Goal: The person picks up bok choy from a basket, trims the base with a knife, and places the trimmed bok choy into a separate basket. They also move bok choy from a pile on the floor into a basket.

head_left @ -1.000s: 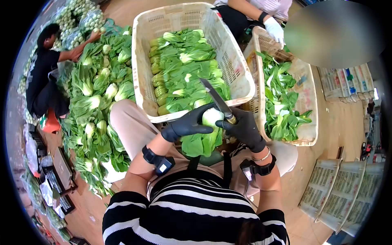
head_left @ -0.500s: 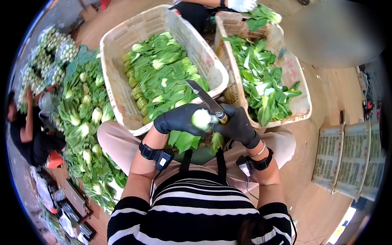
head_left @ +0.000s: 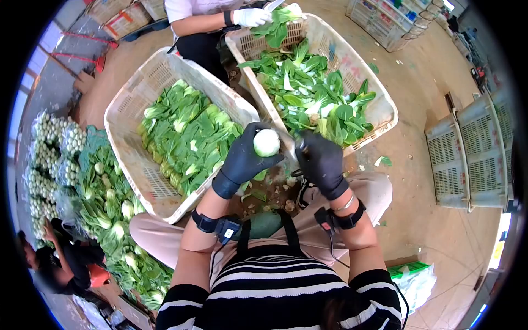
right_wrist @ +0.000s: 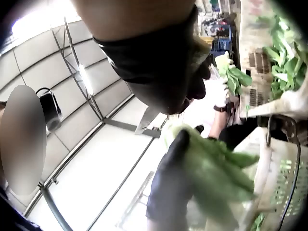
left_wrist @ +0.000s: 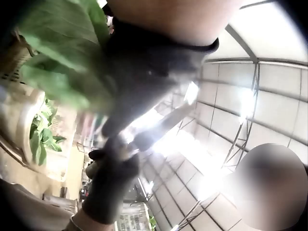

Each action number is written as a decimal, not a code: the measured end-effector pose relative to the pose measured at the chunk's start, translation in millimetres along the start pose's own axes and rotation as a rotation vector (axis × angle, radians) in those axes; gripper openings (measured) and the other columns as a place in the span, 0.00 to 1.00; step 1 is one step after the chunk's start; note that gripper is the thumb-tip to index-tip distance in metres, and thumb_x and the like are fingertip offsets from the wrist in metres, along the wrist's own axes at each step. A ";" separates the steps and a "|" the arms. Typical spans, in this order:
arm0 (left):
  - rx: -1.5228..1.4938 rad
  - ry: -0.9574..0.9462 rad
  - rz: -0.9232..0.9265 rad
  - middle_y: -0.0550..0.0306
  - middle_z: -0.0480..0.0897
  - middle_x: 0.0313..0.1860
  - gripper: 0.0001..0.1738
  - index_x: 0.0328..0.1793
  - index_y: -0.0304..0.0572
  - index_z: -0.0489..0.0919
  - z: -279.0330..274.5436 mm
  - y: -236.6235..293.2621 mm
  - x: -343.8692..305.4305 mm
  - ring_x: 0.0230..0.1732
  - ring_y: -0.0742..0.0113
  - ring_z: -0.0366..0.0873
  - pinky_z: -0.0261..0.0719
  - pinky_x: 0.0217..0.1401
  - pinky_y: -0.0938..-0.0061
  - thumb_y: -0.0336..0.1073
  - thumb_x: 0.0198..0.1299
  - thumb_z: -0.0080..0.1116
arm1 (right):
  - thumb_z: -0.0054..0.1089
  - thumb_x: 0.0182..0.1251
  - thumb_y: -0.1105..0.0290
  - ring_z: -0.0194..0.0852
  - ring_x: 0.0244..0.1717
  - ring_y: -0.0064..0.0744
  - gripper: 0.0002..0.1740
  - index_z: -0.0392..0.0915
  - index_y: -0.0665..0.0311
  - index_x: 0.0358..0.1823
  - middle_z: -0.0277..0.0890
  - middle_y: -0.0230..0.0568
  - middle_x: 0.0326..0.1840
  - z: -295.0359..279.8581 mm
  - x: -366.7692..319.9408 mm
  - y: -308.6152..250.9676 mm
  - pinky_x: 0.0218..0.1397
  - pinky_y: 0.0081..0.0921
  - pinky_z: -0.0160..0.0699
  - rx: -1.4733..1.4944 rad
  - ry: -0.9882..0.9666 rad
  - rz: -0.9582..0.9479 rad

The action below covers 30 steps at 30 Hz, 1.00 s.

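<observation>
In a black glove, my left hand point(head_left: 242, 159) grips a bok choy point(head_left: 267, 143) with its pale round base facing up in the head view; its green leaves point(right_wrist: 216, 168) show in the right wrist view. My right hand point(head_left: 322, 164), also gloved in black, holds a knife whose blade point(head_left: 287, 144) lies beside the base. Whether blade and base touch, I cannot tell. Left of my hands is a crate point(head_left: 113, 118) with rows of bok choy point(head_left: 190, 135). Beyond them stands a second crate point(head_left: 391, 113) with loose leaves point(head_left: 330, 104).
A pile of bok choy point(head_left: 110, 220) lies at the left, by bags of round pale vegetables point(head_left: 49, 165). Across from me a person's white-gloved hand point(head_left: 253, 17) is near a bok choy. Crates point(head_left: 467, 154) stand at the right. Another person point(head_left: 63, 258) is at lower left.
The head view has turned, so the crates appear shifted left. The bok choy has tipped until its base faces the camera, and the knife has moved from above it to its right side.
</observation>
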<state>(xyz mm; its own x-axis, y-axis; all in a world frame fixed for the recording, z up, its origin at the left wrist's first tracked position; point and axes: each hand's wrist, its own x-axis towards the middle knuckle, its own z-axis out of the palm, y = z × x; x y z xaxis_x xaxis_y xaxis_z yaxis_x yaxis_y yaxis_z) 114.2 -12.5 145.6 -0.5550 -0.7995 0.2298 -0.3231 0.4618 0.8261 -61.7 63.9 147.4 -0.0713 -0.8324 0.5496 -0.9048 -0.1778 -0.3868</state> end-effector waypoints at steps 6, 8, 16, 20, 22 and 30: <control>0.175 0.070 0.189 0.46 0.79 0.35 0.27 0.45 0.38 0.74 24.8 -14.0 18.6 0.36 0.50 0.77 0.74 0.37 0.63 0.40 0.37 0.70 | 0.57 0.50 0.67 0.71 0.24 0.38 0.10 0.72 0.56 0.35 0.67 0.38 0.21 2.3 -5.3 7.4 0.24 0.34 0.68 -0.099 -0.098 -0.052; 0.191 0.072 0.204 0.47 0.79 0.34 0.26 0.44 0.38 0.74 30.9 -13.2 19.7 0.35 0.49 0.76 0.73 0.37 0.63 0.40 0.37 0.70 | 0.56 0.51 0.67 0.70 0.24 0.38 0.08 0.71 0.56 0.34 0.66 0.38 0.21 4.8 -9.5 14.2 0.24 0.34 0.68 -0.133 -0.104 -0.027; 0.194 0.029 0.172 0.47 0.79 0.32 0.25 0.41 0.36 0.74 44.2 -1.9 29.9 0.35 0.49 0.75 0.72 0.39 0.61 0.39 0.36 0.69 | 0.52 0.53 0.68 0.70 0.23 0.37 0.05 0.71 0.57 0.32 0.65 0.38 0.21 1.0 -13.4 24.5 0.23 0.34 0.68 -0.162 -0.067 0.003; 0.307 0.081 0.182 0.46 0.78 0.34 0.28 0.43 0.36 0.73 49.6 -2.7 35.8 0.35 0.47 0.75 0.71 0.40 0.60 0.41 0.35 0.70 | 0.51 0.55 0.69 0.72 0.23 0.40 0.05 0.73 0.56 0.33 0.68 0.39 0.22 6.8 -11.3 41.4 0.23 0.35 0.69 -0.249 -0.049 0.072; 0.233 0.112 0.124 0.46 0.78 0.34 0.30 0.45 0.35 0.72 46.3 3.5 37.6 0.36 0.47 0.75 0.71 0.41 0.60 0.42 0.36 0.70 | 0.49 0.57 0.69 0.74 0.24 0.43 0.05 0.74 0.57 0.34 0.73 0.43 0.23 17.1 -13.9 85.8 0.25 0.37 0.72 -0.278 -0.035 0.276; -0.196 -0.148 -0.104 0.49 0.78 0.38 0.30 0.46 0.35 0.72 40.9 4.1 39.0 0.41 0.61 0.76 0.74 0.43 0.72 0.43 0.38 0.72 | 0.64 0.52 0.62 0.74 0.26 0.52 0.19 0.73 0.65 0.41 0.75 0.52 0.25 -13.6 11.5 62.5 0.30 0.36 0.72 0.293 0.019 0.299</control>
<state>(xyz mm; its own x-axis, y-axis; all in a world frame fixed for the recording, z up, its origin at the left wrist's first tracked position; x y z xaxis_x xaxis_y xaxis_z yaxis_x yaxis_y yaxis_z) 59.9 -26.1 136.9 -0.6372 -0.7673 0.0729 -0.2377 0.2855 0.9284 -124.8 50.3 139.7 -0.3227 -0.8606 0.3940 -0.6859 -0.0742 -0.7239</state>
